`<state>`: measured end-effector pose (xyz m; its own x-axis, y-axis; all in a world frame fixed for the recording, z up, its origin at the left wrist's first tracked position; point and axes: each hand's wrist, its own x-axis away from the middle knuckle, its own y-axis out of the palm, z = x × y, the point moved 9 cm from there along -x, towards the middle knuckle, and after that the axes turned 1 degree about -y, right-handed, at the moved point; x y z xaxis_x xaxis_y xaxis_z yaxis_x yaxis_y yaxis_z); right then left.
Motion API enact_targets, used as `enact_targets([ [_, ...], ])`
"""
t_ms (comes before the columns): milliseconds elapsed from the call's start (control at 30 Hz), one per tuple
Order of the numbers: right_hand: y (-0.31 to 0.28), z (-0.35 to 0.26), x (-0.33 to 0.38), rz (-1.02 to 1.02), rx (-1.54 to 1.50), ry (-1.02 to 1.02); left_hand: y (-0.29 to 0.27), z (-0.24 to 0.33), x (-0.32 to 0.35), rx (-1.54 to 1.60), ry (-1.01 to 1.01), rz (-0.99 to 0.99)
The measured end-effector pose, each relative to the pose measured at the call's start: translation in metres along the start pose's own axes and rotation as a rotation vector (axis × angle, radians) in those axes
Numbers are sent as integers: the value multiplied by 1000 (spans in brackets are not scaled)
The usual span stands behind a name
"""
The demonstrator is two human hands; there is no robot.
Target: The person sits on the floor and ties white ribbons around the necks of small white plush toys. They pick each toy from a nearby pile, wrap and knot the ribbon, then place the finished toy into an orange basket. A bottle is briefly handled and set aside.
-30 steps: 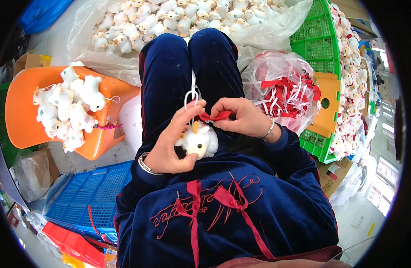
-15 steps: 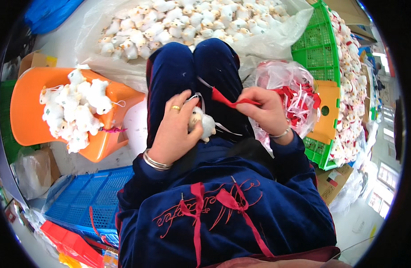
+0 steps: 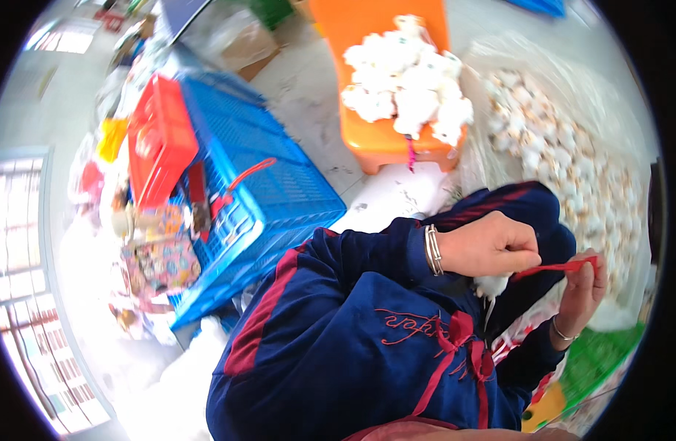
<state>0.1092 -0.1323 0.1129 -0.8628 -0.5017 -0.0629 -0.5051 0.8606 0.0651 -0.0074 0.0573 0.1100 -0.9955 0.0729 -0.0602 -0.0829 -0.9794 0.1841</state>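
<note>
Over my lap, my left hand [image 3: 492, 246] is closed in a fist, with a small white plush toy [image 3: 492, 285] partly showing beneath it. The hand hides most of the toy, and a thin white string dangles from it. To the right, my right hand [image 3: 582, 294] pinches a red cloth strip [image 3: 551, 269] between thumb and fingers. The strip runs taut from beside the toy to my right fingertips. Whether it passes around the toy is hidden by my left hand.
An orange stool [image 3: 397, 151] ahead carries a heap of white plush toys [image 3: 408, 81]. Many more toys [image 3: 566, 154] lie on clear plastic sheeting at right. On the left stand a blue crate [image 3: 294, 169] and a red bin [image 3: 156, 140]; a green crate [image 3: 602, 360] sits lower right.
The view has swung left, so the stool and blue crate appear nearer the middle. The red strip, earlier held apart from the toy, now reaches to it and is stretched.
</note>
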Motion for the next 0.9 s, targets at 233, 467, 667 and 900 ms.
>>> enact_targets([
  [233,98,20,-33,-436,93,43,-71,9,86,-248,-59,312],
  [467,153,3,-17,-619,147,114,-178,80,251,-832,-97,973],
  [667,96,25,-18,-558,301,156,-228,175,431,-1193,-303,1602],
  [900,42,27,-21,-454,378,142,-234,166,446,-1388,-789,1189],
])
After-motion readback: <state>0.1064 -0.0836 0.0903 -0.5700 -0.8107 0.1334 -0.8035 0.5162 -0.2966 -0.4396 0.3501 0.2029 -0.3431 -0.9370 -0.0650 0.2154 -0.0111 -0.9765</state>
